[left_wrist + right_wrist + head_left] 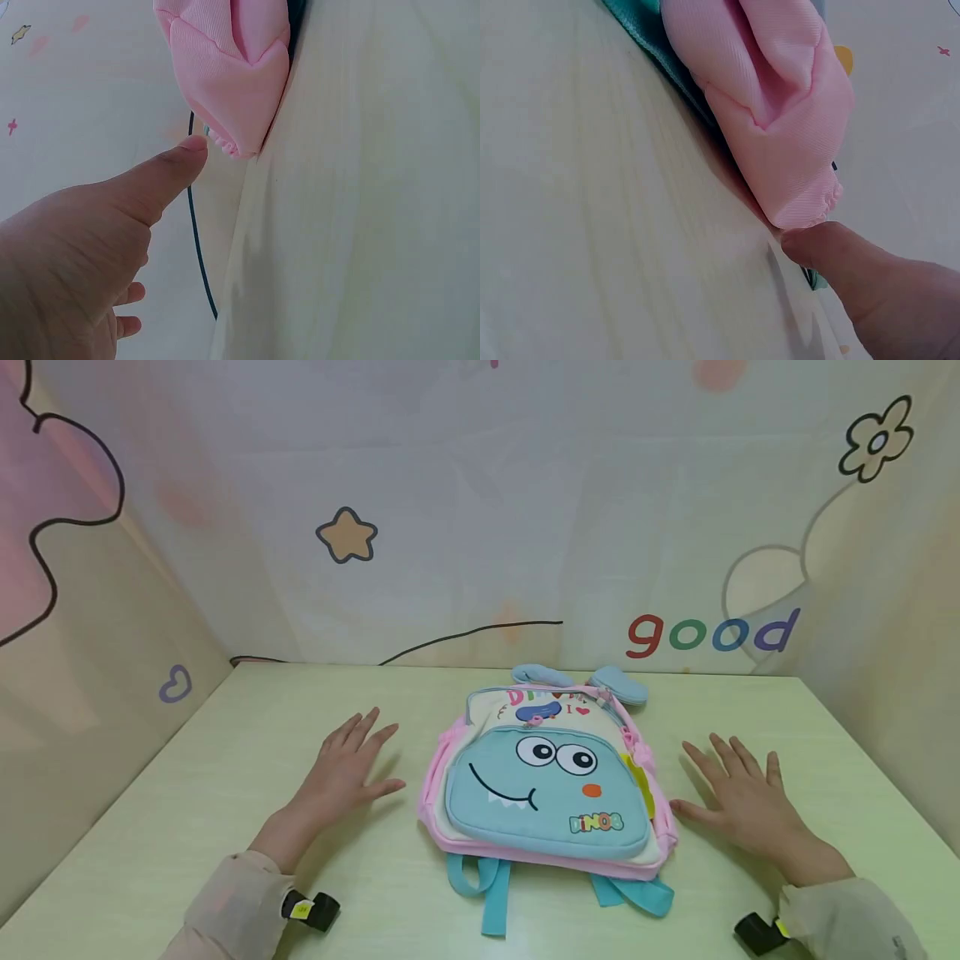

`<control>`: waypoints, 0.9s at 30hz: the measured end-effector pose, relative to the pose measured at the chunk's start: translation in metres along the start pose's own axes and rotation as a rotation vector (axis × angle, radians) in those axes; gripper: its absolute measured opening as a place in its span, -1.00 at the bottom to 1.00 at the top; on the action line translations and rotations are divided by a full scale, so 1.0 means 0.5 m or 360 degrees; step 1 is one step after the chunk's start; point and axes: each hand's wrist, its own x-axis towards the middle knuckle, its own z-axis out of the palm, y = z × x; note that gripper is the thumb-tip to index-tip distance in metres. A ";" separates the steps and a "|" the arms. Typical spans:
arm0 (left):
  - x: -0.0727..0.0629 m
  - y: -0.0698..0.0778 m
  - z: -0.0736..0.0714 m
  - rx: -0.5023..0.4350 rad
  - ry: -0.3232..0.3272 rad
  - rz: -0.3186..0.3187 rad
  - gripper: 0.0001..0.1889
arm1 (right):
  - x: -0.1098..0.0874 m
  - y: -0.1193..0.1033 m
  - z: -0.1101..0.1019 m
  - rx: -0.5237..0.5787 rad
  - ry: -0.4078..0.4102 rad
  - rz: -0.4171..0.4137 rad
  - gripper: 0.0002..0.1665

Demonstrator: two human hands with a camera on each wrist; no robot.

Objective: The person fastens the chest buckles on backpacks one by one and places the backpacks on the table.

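A child's backpack (547,785) lies on the table with its cartoon-faced light blue front pocket up and pink sides. Left of it, my left hand (341,777) has its fingers spread, apart from the bag. On the other side my right hand (750,802) is spread too, its thumb close to the pink side; whether it touches cannot be told. Each wrist view shows a thumb near the bag's pink side (232,75), also seen as a pink side pocket (780,120) in the right wrist view. Neither hand holds anything.
Teal straps (495,897) stick out from the bag's near edge, and light blue padded pieces (618,685) show at its far edge. The pale table (225,793) meets a printed cloth backdrop (465,527) behind and at both sides. Something yellow (640,785) shows at the bag's right side.
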 end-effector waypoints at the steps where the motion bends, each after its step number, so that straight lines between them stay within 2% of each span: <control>1: 0.000 0.000 0.000 0.0004 0.0006 -0.0005 -0.17 | 0.000 0.000 0.000 0.0000 0.0000 0.0001 0.06; 11: 0.005 0.004 -0.004 -0.0032 0.0114 0.0019 -0.21 | -0.003 -0.005 0.000 0.0001 0.0014 0.0011 0.02; 21: 0.008 0.009 -0.004 -0.0328 0.0206 0.0021 -0.25 | 0.005 -0.009 -0.008 0.0081 0.0013 0.0053 -0.02; 27: 0.006 0.019 -0.011 -0.0573 0.0159 -0.0038 -0.27 | 0.009 -0.014 -0.018 0.0191 0.0027 0.0060 -0.06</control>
